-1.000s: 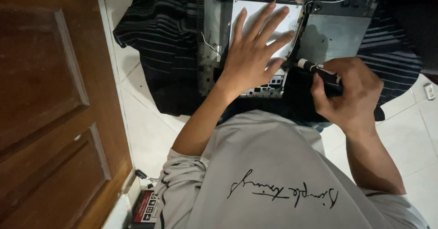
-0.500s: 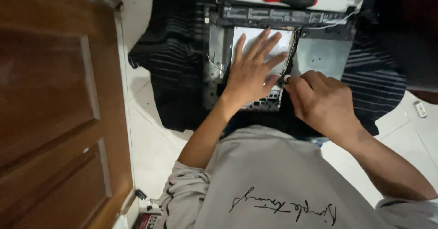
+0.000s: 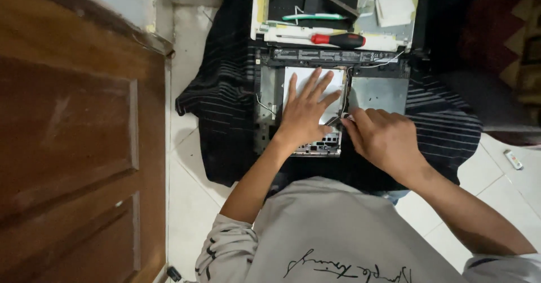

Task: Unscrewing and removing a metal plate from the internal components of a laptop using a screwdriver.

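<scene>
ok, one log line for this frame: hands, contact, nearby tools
left hand flat on white panel in opened laptop | right hand pinching at panel edge | red-handled screwdriver lying apart

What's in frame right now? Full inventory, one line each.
opened laptop chassis: 1, grey-black, on the cloth
white panel: 1, white, inside chassis under left hand
red-handled screwdriver: 1, red and black, on the detached panel above
green-handled tool: 1, green, above the screwdriver
striped cloth: 1, black, on the floor
wooden door: 1, brown, left
small white object: 1, on tiles, right
left hand: flat, fingers spread on the white panel
right hand: closed at the panel's right edge; contents of its grip hidden
</scene>
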